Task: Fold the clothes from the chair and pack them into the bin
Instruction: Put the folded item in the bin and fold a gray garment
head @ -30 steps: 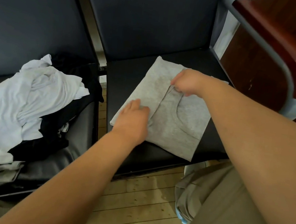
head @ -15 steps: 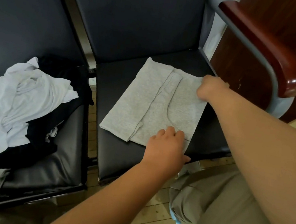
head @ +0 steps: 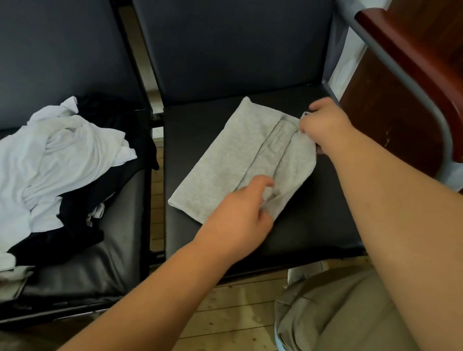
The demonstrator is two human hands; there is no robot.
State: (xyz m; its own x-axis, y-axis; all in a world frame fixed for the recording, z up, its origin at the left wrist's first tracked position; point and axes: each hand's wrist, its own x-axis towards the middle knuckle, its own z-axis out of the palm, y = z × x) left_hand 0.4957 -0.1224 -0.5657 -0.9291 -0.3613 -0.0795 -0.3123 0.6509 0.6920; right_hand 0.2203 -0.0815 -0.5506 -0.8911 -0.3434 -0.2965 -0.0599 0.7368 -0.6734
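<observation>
A grey garment point(head: 226, 163) lies partly folded on the black seat of the right chair point(head: 322, 216). My left hand point(head: 240, 214) pinches the garment's near right corner and lifts it. At the far right corner my right hand point(head: 326, 126) grips the cloth, and the right edge is raised and curling over toward the left. A heap of unfolded clothes, a white garment point(head: 28, 166) over dark ones point(head: 77, 220), lies on the left chair's seat. No bin is in view.
A wooden armrest point(head: 430, 83) on a grey metal tube stands to the right of the seat, with a dark wooden panel behind it. Chair backs rise behind both seats. Wooden floor point(head: 234, 323) shows below, and my trouser leg point(head: 364, 340) fills the lower right.
Both hands moved from the garment's middle fold to its right edge, took hold of the two right corners, and now lift that edge over toward the left.
</observation>
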